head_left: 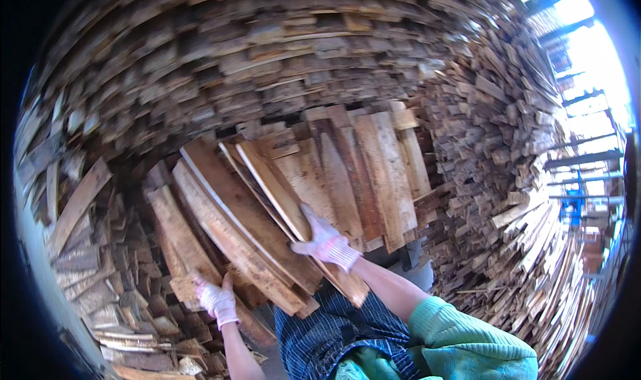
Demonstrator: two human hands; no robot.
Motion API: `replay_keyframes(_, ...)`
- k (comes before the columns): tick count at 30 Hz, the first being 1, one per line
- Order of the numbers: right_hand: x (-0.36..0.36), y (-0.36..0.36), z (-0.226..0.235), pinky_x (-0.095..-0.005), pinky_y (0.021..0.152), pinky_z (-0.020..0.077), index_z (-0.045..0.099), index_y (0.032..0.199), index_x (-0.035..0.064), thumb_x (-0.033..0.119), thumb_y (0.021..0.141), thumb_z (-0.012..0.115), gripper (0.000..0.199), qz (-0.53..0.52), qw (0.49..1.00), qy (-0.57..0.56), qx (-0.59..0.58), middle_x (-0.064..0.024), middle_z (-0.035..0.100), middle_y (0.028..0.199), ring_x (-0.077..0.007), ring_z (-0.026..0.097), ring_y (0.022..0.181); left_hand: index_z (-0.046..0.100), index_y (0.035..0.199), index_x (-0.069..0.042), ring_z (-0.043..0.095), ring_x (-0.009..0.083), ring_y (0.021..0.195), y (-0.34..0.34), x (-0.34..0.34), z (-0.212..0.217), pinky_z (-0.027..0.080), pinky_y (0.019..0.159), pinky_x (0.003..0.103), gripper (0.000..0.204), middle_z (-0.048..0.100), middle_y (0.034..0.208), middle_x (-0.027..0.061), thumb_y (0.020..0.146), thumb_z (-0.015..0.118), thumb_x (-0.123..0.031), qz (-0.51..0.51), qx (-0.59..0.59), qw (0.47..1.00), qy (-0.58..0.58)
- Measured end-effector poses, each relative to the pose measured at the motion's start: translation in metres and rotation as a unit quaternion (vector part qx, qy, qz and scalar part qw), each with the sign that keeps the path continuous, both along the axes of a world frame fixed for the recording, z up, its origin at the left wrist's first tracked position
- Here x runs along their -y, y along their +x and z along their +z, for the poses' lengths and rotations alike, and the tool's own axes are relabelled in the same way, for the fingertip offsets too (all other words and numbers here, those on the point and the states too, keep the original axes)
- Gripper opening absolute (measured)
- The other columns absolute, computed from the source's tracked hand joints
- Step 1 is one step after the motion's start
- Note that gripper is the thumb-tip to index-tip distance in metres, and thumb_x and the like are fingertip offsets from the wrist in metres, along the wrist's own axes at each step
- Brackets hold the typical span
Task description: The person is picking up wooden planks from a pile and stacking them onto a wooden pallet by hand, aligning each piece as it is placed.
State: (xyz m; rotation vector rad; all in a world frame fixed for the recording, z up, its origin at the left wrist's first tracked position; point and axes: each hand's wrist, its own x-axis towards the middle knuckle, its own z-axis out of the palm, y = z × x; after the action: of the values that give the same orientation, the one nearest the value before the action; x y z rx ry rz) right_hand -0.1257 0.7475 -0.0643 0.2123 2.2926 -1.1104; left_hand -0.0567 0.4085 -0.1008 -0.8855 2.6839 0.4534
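**Two gloved hands working one sheaf of boards**

Nearest, a blue striped cloth (334,330) is showing at the lower edge, between the two forearms. The left hand in a white knit glove (216,300) is cupping the lower end of a rough brown wooden plank (180,240), fingers curled on its bottom edge. The right hand in a matching white glove (325,241) is lying with fingers stretched flat on a long pale wooden board (274,186), pressing rather than pinching. From each grip the wood is running toward eleven o'clock, long axis slanting up and left; the right hand is nearer the pale board. Roughly ten boards are leaning together in this fan; I cannot count them exactly. Beyond, stacked timber walls (267,53) are filling twelve and three o'clock.
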Motion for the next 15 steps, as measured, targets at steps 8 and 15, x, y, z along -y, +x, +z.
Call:
replay_keyframes(8, -0.256, 0.046, 0.022, -0.0447, 0.113, 0.0435, 0.016, 0.164, 0.014, 0.029, 0.077, 0.085, 0.113, -0.268, 0.929, 0.254, 0.03, -0.0333, 0.042, 0.147, -0.0448, 0.052, 0.132, 0.024, 0.159, 0.0, 0.03, 0.0297, 0.149, 0.001, 0.017, -0.016, 0.021, 0.125, 0.041, 0.086, 0.032, 0.161, 0.0197, 0.086, 0.068, 0.007, 0.079, -0.246, 0.934, 0.246)
replay_keyframes(15, -0.402, 0.022, -0.105, -0.0487, 0.113, 0.0385, 0.015, 0.164, 0.0198, 0.054, 0.093, 0.064, 0.093, -0.197, 0.941, 0.276, -0.001, -0.0313, 0.044, 0.146, -0.0476, 0.048, 0.132, 0.029, 0.158, 0.0, 0.055, 0.036, 0.126, -0.057, -0.009, -0.027, 0.044, 0.11, 0.043, 0.093, 0.051, 0.144, 0.0262, 0.082, 0.079, -0.018, 0.037, -0.098, 0.989, 0.103)
